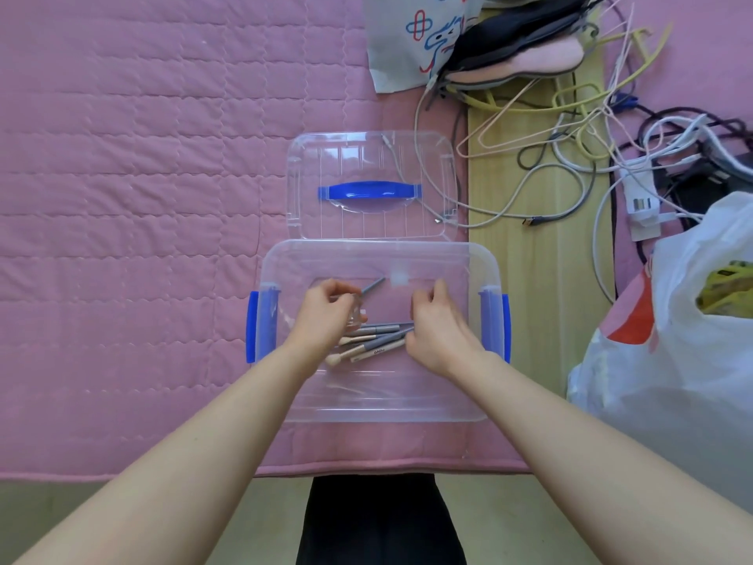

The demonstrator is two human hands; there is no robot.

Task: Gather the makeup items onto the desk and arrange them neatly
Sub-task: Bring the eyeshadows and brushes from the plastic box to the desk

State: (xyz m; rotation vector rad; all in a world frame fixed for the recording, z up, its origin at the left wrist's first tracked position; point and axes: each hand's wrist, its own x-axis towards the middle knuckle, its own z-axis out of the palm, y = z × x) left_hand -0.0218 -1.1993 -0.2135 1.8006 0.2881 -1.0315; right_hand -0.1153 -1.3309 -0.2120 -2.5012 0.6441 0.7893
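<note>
Clear box (379,254) — both hands inside

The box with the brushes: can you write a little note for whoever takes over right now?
Left hand: grips a small clear thing and one grey-handled brush.
Right hand: fingers curled at the brush pile; grip unclear.
Box: open on the pink quilt, lid lying behind it.
Done: lid off.
Left: lift the brushes out, carry them to the desk, line them up.

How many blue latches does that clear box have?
2: one blue latch on the box's left end, one blue latch on its right end. None seem hidden.
</note>
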